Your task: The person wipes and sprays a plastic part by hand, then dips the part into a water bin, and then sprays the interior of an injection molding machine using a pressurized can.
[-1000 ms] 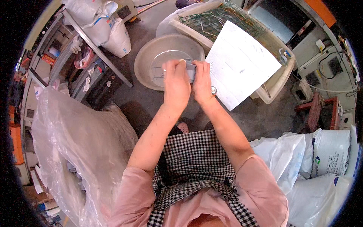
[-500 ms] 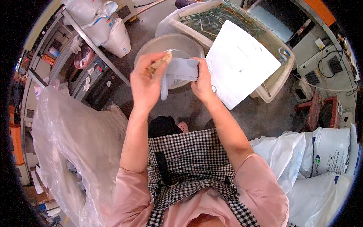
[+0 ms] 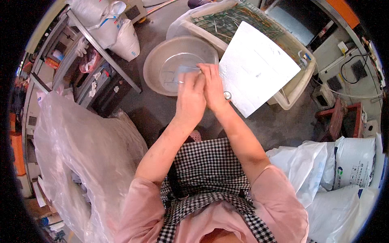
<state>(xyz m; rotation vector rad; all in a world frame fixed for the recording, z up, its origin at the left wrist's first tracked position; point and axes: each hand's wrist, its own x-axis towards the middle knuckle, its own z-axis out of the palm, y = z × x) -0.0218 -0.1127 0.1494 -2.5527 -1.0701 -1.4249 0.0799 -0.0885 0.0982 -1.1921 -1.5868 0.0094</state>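
My left hand (image 3: 189, 98), a ring on one finger, is blurred, its fingers curled over a translucent grey-blue plastic piece (image 3: 187, 69); what they grip is hidden. My right hand (image 3: 213, 88) holds that piece with bent fingers, right beside the left. Behind both hands is a round grey basin (image 3: 154, 62) on the floor. A white board (image 3: 265, 65) with faint marks lies slanted over a cream tub (image 3: 287, 104) with green wire mesh, just right of my hands. A small silver can top (image 3: 227, 95) shows next to my right wrist.
A metal rack (image 3: 101, 52) with white sacks (image 3: 123, 40) stands at back left. A big clear plastic bag (image 3: 77, 154) fills the near left, white sacks (image 3: 352, 162) the near right. A red stool frame (image 3: 356, 121) and machine cabinets with hoses line the right.
Half a second ago my left hand was out to the left with a tan pad; it has moved right, against my right hand, covering the piece and hiding the pad.
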